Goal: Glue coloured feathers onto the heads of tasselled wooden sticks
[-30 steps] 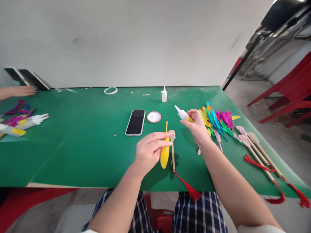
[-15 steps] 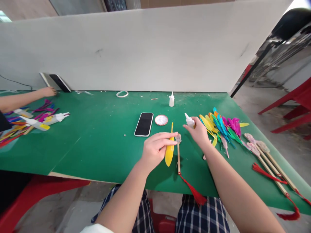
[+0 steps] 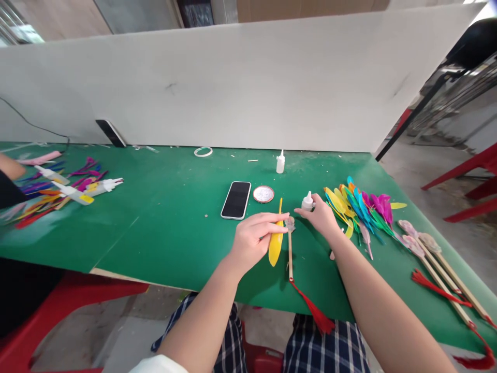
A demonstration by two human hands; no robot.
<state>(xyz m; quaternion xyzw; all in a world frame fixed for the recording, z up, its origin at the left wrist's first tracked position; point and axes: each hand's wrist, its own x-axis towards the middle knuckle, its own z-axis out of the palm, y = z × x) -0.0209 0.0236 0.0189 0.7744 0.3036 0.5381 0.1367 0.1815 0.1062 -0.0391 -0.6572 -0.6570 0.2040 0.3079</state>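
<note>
Presently Held: Feather (image 3: 275, 249) and Bottle (image 3: 307, 202)

Left grip (image 3: 254, 238) pinches the feather beside a stick (image 3: 290, 254); right grip (image 3: 322, 216) clasps the bottle, nozzle up. At left, a phone (image 3: 236, 200) lies on the desk (image 3: 166, 228); at right, plumes (image 3: 359, 203).

I see diffuse, fairly bright light on the green table (image 3: 171, 243); pale sheen at its left end, soft shadow below the left hand (image 3: 252, 241). Top corners near blown out. Right edge: red chair (image 3: 480, 165) stretched, background soft.
</note>
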